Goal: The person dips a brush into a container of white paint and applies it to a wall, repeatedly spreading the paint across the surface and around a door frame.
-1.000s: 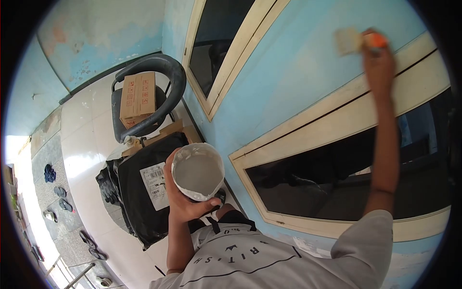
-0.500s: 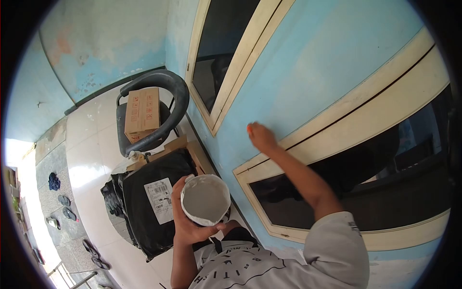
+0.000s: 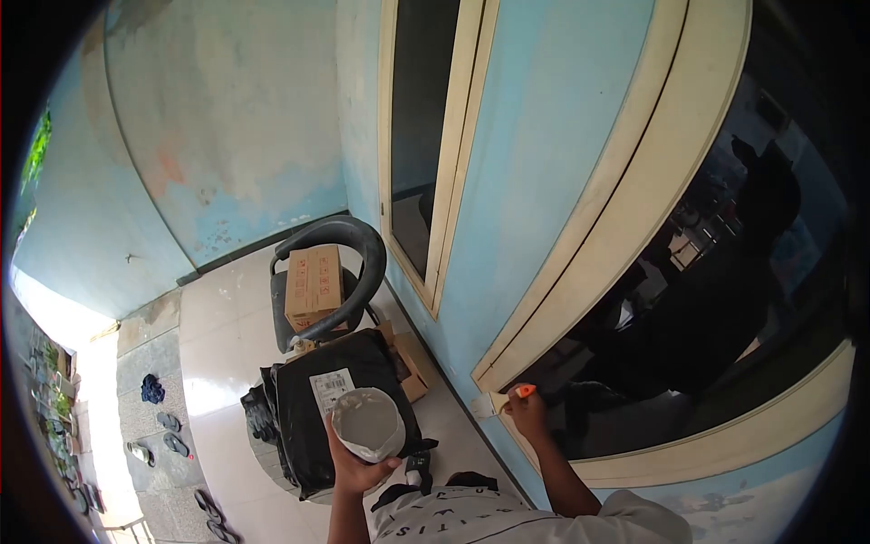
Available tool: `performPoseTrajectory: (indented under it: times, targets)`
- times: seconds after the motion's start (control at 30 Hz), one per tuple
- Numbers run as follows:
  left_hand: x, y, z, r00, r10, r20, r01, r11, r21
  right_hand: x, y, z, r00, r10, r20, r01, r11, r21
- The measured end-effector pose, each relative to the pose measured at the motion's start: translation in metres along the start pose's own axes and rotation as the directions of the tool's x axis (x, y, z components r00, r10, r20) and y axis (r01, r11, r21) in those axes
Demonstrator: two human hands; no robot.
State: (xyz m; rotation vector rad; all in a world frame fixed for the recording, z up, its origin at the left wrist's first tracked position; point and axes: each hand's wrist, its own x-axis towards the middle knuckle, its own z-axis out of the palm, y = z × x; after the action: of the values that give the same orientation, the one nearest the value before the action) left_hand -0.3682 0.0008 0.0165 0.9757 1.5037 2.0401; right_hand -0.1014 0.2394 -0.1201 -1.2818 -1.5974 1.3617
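My left hand [image 3: 355,470] is wrapped round a small tub [image 3: 370,449] with a whitish rim and pale grey paint [image 3: 367,421] inside. It holds the tub in front of my shirt, over a black wrapped parcel. My right hand [image 3: 527,419] grips a paintbrush with an orange handle [image 3: 525,391]. The brush's pale bristles [image 3: 488,405] point left, right at the lower corner of the cream window frame [image 3: 494,370], where they overlap the light blue wall edge in this view.
The black parcel [image 3: 313,444] with a white label lies below the tub. Behind it, a dark chair [image 3: 370,272] carries a cardboard box [image 3: 313,286]. Dark window glass [image 3: 689,344] fills the right side. Several sandals [image 3: 172,433] lie on the grey paving at left.
My right hand has come down from the blue wall between the frames to the lower window corner, and the brush now shows clearly. The view has swung; my left hand still holds the tub.
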Motion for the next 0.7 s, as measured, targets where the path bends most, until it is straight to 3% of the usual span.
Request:
performPoseTrajectory:
  times: [0.07,0.2,0.37,0.43,0.53,0.6,0.7]
  targets:
    - [-0.018,0.008,0.013,0.999,0.046,0.008,-0.045,0.999,-0.011,-0.004,-0.016,-0.018,1.0,-0.027,-0.005,0.028,0.971,0.239]
    - [-0.064,0.027,0.036,1.0,0.017,0.018,-0.017,1.0,-0.017,-0.028,-0.056,-0.052,0.997,0.025,0.066,-0.051,0.904,0.425]
    - [-0.144,0.07,0.057,1.0,-0.001,-0.012,0.002,0.996,0.093,-0.091,-0.095,-0.084,0.987,-0.054,0.151,-0.015,0.908,0.419]
    - [-0.182,0.075,0.062,0.995,-0.016,-0.103,0.028,0.993,0.113,-0.115,-0.095,-0.091,0.965,-0.067,0.252,-0.048,0.904,0.424]
    - [-0.236,0.089,0.057,0.985,-0.015,-0.171,0.04,0.989,0.146,-0.147,-0.097,-0.088,0.96,-0.047,0.275,-0.071,0.913,0.402]
    - [-0.268,0.1,0.049,0.964,-0.086,-0.25,0.127,0.98,0.151,-0.164,-0.098,-0.08,0.919,-0.07,0.387,-0.081,0.929,0.361]
    - [-0.305,0.108,0.026,0.935,-0.065,-0.347,0.129,0.978,0.164,-0.186,-0.11,-0.052,0.846,-0.148,0.512,-0.05,0.935,0.352]
